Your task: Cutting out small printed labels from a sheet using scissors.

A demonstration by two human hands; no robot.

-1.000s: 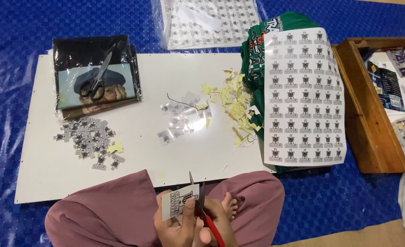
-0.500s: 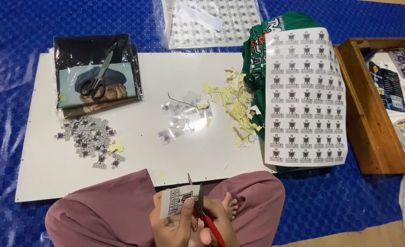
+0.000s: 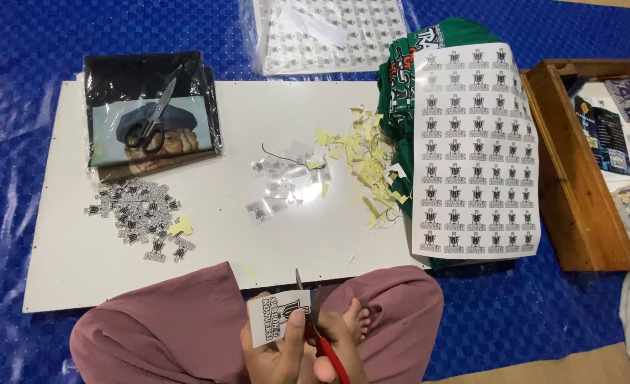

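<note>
Near, over lap: left hand [image 3: 276,352] pinches small printed label [image 3: 278,318], white w/ black emblem. Right hand [image 3: 332,348] grips red-handled scissors [image 3: 315,323], blades at label edge. Far right: wooden tray [image 3: 578,171] w/ printed cards.

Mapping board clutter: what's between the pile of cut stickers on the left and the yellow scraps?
Head view: between the cut sticker pile and the yellow paper scraps lie a few clear-backed sticker pieces and a thin dark thread on the white board.

Floor craft workspace, blue tarp [image 3: 30,64], white board [image 3: 244,128], sticker sheets [image 3: 475,153]
</note>
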